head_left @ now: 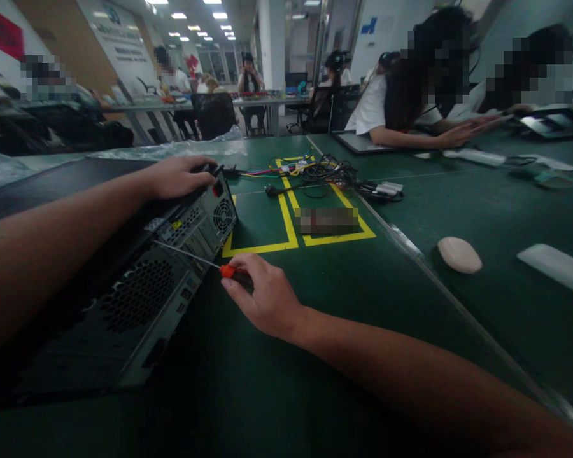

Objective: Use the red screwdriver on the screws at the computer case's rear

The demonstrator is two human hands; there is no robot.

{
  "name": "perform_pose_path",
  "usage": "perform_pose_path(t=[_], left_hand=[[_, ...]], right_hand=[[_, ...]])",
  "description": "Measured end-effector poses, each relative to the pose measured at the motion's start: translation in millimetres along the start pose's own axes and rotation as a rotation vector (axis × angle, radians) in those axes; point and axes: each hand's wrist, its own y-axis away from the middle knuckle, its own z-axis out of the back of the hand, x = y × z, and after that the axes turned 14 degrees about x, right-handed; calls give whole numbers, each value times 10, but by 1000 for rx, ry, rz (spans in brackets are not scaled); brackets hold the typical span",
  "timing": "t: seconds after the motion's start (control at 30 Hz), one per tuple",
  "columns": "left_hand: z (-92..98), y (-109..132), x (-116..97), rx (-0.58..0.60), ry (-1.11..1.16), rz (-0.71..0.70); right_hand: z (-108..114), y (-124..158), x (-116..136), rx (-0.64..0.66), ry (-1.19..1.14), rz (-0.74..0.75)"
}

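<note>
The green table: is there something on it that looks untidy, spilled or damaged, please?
Yes, the cables look untidy: they lie in a tangled heap across the yellow tape, partly outside its outline, on the green table. I see no spilled liquid and no clear damage.

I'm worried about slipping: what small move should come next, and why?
Probably make sure the screwdriver is seated before turning: the right hand holds it with the tip at the back of the computer case, contact is unclear, and the left hand rests on its top.
</note>
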Motion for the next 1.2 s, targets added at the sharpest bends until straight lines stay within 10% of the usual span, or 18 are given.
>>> perform_pose_path(t=[1.2], left_hand=[[-4,-3,12,10,23,24]], right_hand=[[-8,10,-25,-14,29,29]])
